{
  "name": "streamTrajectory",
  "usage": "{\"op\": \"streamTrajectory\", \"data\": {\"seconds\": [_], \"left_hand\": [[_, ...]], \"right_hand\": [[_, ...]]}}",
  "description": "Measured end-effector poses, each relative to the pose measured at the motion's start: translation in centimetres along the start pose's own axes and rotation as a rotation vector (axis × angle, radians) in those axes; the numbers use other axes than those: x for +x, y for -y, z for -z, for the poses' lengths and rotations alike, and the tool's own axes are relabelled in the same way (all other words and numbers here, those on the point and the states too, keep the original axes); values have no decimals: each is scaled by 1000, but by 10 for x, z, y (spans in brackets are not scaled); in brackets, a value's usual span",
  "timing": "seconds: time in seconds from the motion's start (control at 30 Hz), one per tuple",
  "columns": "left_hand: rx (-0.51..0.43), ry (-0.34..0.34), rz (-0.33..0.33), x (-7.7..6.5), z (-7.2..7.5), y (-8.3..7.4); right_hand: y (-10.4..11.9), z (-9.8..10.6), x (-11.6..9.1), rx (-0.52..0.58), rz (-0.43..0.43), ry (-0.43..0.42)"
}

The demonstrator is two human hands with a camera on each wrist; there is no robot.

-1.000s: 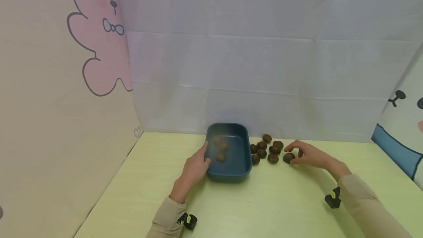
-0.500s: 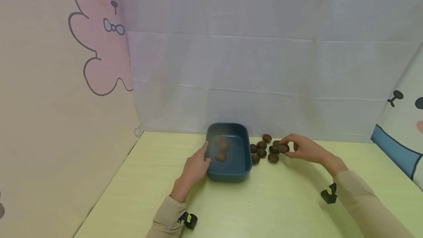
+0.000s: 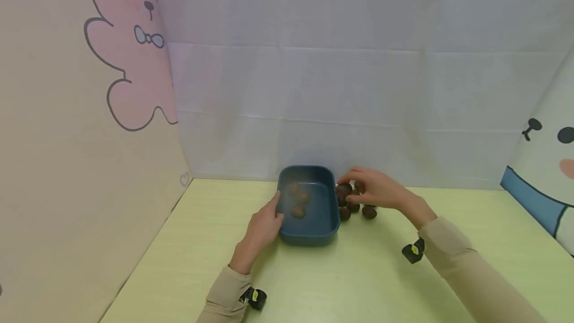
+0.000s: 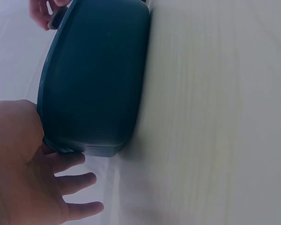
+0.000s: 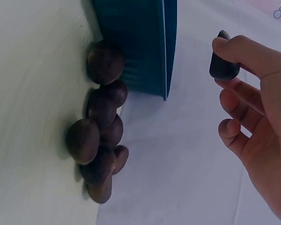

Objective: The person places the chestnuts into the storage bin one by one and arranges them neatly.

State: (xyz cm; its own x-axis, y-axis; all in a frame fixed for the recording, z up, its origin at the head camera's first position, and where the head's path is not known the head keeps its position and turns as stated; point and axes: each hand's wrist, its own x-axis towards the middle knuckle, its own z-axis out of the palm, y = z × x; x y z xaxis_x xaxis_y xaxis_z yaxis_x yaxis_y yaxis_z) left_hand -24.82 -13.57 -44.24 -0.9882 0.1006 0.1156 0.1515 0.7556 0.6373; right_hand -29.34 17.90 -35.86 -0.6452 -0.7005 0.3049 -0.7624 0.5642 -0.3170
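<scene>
A dark blue rectangular tray [image 3: 309, 239] stands on the table with three chestnuts [image 3: 298, 211] inside. My left hand [image 3: 262, 226] holds its left side, the thumb at the rim and the fingers [image 4: 79, 183] stretched along the outside. To the right of the tray, my right hand [image 3: 381, 191] pinches a dark chestnut [image 5: 224, 65] between thumb and fingertips. That chestnut is raised above the tabletop, near the tray's right rim. Several loose chestnuts [image 5: 83, 140] lie below the hand, clustered against and beside the tray; the hand partly covers them in the head view.
The pale yellow table [image 3: 358, 278] meets a white cloth wall [image 3: 350, 88] right behind the tray. Printed side panels [image 3: 89, 173] stand at left and right. A small black camera [image 3: 413, 251] sits on each wrist.
My right hand has picked up the rightmost chestnut and carried it left over the others to the tray's right rim. The left hand and tray have stayed in place.
</scene>
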Motion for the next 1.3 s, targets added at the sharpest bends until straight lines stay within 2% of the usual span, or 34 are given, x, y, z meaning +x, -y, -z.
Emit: {"op": "streamTrajectory", "data": {"seconds": [0.33,0.47,0.6,0.83,1.0,1.13,1.3], "left_hand": [[11,-3,-13,0,1,0],[14,-1,-19,0,0,2],[4,12,-29,-1,-1,1],[4,7,-30,-1,-1,-1],[10,2,-28,-1,-1,-1],[10,6,-34,-1,0,-1],[6,20,-28,-2,0,0]], "right_hand": [[28,-25,42,-72,106,62],[38,-42,56,-45,90,142],[43,-59,66,-73,69,210],[45,-76,80,-124,83,280],[47,-87,87,-139,59,370],[49,-96,91,-131,79,425],[52,-99,92,-116,113,434]]}}
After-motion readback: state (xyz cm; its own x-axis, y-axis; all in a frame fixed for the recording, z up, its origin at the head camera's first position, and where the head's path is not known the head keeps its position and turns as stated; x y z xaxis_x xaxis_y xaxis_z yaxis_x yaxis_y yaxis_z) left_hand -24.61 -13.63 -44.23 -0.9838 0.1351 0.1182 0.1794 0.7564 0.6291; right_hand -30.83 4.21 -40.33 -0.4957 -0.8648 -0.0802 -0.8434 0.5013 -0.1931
